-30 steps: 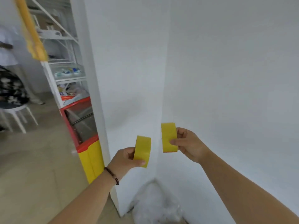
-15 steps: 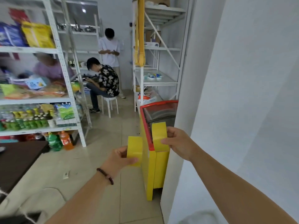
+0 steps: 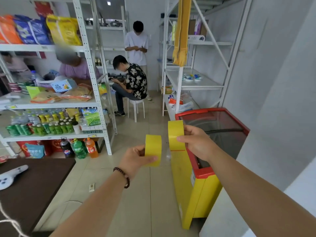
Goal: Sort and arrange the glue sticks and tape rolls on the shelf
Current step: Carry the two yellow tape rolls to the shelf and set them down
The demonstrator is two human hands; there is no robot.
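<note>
My left hand (image 3: 135,159) grips one yellow tape roll (image 3: 153,150) and my right hand (image 3: 196,144) another (image 3: 176,135), both held mid-air over the floor, well short of any shelf (image 3: 196,82), so nothing looks placed yet.

We count two yellow tape rolls, one (image 3: 153,150) at 6 o'clock, one (image 3: 176,135) at 5; two hands, left (image 3: 135,159), right (image 3: 198,144); one freezer (image 3: 201,173); one stool (image 3: 136,106).
</note>
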